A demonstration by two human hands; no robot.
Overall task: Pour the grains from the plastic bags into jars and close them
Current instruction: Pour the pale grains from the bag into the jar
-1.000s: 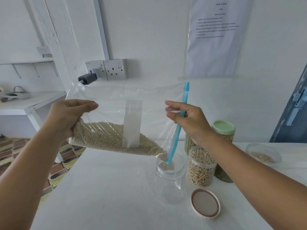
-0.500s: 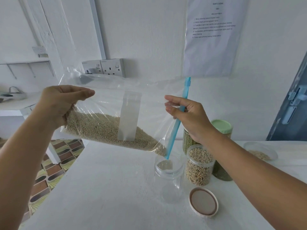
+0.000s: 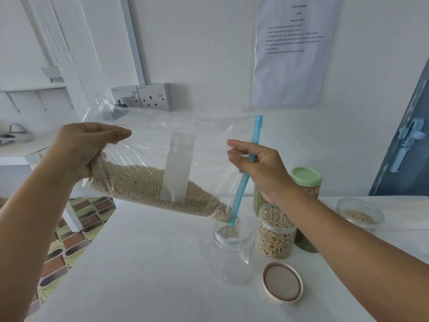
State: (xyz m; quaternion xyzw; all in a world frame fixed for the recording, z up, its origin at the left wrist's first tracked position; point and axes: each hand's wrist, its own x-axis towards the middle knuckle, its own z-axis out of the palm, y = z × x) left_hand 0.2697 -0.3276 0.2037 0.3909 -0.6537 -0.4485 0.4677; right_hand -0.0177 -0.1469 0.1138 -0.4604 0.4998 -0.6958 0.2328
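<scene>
I hold a clear zip bag (image 3: pixel 176 145) of pale grains (image 3: pixel 139 184) tilted down to the right. My left hand (image 3: pixel 86 147) grips its raised closed end. My right hand (image 3: pixel 260 168) pinches the bag's mouth at the blue zip strip (image 3: pixel 246 173), whose lower tip sits just over an empty clear jar (image 3: pixel 234 249) on the white table (image 3: pixel 139 263). Grains have slid to the bag's lower corner beside the jar's mouth. The jar's beige lid (image 3: pixel 282 282) lies upside down to its right.
An open jar of beans (image 3: pixel 276 233) stands right of the empty jar, with a green-lidded jar (image 3: pixel 306 180) and a jar of green grains (image 3: pixel 258 201) behind it. A shallow clear dish with grains (image 3: pixel 359 212) sits at the far right. The table's left edge drops to a patterned floor (image 3: pixel 76 226).
The bag's raised left end has lifted slightly and the grains have shifted further toward the lower corner by the zip strip. Both hands keep their grip.
</scene>
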